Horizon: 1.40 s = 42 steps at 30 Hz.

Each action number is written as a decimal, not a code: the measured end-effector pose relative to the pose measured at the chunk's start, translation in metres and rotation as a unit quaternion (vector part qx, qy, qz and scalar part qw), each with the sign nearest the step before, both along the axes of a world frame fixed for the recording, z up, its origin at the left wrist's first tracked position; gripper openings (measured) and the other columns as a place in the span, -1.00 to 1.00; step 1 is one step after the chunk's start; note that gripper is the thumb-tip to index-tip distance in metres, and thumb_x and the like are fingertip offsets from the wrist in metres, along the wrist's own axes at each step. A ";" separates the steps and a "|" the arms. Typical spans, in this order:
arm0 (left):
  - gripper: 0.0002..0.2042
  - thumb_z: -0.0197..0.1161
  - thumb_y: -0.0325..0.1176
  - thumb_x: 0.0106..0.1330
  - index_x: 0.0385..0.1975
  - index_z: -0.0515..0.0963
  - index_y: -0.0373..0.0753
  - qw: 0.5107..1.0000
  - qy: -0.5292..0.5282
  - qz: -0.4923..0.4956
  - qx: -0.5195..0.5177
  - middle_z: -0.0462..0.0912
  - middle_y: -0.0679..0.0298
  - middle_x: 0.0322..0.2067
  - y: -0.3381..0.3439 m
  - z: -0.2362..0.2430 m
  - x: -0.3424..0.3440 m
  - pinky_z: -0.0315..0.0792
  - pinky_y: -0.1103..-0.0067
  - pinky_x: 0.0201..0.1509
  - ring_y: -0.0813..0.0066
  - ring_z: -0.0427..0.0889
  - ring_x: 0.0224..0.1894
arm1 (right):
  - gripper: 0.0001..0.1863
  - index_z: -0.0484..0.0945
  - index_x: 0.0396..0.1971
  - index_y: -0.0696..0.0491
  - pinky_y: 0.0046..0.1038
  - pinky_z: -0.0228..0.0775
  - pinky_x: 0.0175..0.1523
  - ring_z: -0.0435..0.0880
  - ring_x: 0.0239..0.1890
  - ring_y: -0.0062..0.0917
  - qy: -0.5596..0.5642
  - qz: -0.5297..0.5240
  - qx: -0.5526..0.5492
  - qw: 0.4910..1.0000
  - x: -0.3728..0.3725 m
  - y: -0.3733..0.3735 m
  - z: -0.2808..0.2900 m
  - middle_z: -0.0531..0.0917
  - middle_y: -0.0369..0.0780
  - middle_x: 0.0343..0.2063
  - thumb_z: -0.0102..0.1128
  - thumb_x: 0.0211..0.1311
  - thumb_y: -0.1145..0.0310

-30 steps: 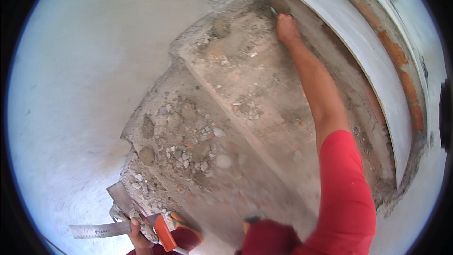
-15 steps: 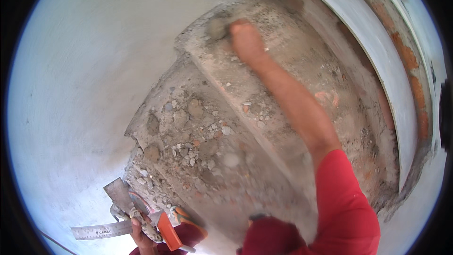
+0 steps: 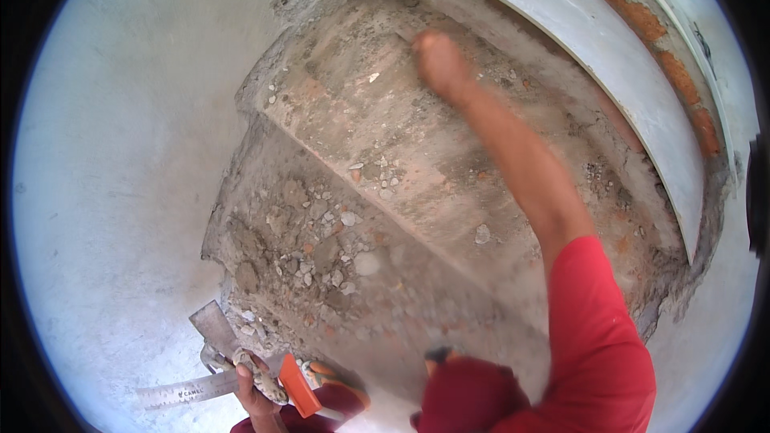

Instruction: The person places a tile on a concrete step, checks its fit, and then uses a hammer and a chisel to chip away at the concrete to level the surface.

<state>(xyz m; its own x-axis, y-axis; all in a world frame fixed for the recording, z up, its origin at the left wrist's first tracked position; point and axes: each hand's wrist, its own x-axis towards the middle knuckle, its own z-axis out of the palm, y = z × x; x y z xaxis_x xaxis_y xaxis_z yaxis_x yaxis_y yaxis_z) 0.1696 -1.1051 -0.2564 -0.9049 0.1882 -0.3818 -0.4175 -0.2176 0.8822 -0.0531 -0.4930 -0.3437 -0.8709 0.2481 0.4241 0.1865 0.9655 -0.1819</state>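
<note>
My right hand (image 3: 443, 66), its arm stretched out in a red sleeve (image 3: 597, 317), is closed in a fist over the upper dusty ledge (image 3: 385, 112). Motion blurs it, and what the fingers hold, if anything, cannot be made out. At the lower left, my left hand (image 3: 255, 394) grips a scraper with a flat metal blade (image 3: 212, 327) and a mortar-crusted handle (image 3: 263, 377). A steel ruler blade (image 3: 188, 391) and an orange piece (image 3: 299, 386), apparently parts of one try square, lie against the same hand.
Rubble (image 3: 321, 256) and grey dust cover the lower step. A pale plastered wall (image 3: 136, 152) rises on the left with a broken edge. A curved-looking white slab (image 3: 577, 24) borders the ledge at the upper right, with exposed brick (image 3: 682, 76) beyond. Sandalled feet (image 3: 333, 375) show below.
The view has shifted, and my right hand is now farther right along the ledge. The round grey lump beside its fingers no longer shows there. My left hand still holds the scraper.
</note>
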 end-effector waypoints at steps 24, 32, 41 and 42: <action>-0.68 0.15 -0.05 0.55 0.07 0.47 -0.14 0.998 0.038 0.004 0.051 0.56 0.39 -0.21 0.010 0.003 0.012 0.51 0.56 -0.13 0.62 0.54 -0.19 | -0.72 0.68 -0.23 0.24 -0.20 0.59 0.11 0.70 -0.04 -0.15 0.015 0.098 0.011 0.995 0.235 -0.116 -0.005 0.71 0.04 -0.17 0.15 0.02 0.70; -0.63 0.20 -0.06 0.52 0.17 0.47 -0.11 0.999 0.042 0.016 0.029 0.60 0.48 -0.13 -0.001 -0.006 0.005 0.47 0.59 0.02 0.71 0.50 -0.11 | -0.78 0.71 -0.26 0.18 -0.18 0.54 0.09 0.68 -0.05 -0.08 0.007 -0.268 0.010 0.963 0.373 0.075 0.012 0.70 0.03 -0.16 0.16 0.11 0.58; -0.54 0.20 -0.02 0.51 0.26 0.40 -0.13 0.999 0.009 -0.006 0.033 0.59 0.43 -0.04 0.002 -0.013 -0.004 0.57 0.48 0.03 0.65 0.57 -0.05 | -0.84 0.66 -0.36 0.21 -0.11 0.56 -0.07 0.67 -0.28 -0.15 -0.062 -0.138 -0.060 0.987 0.387 -0.074 0.007 0.66 -0.02 -0.31 0.21 0.01 0.61; -0.52 0.18 -0.01 0.52 0.29 0.38 -0.15 0.999 0.011 0.028 0.042 0.58 0.39 0.02 0.018 -0.009 0.001 0.59 0.51 -0.01 0.61 0.60 -0.02 | -0.84 0.65 -0.35 0.20 -0.13 0.55 -0.12 0.64 -0.32 -0.16 -0.003 -0.088 -0.063 0.994 0.379 -0.107 0.019 0.63 -0.05 -0.34 0.21 0.02 0.61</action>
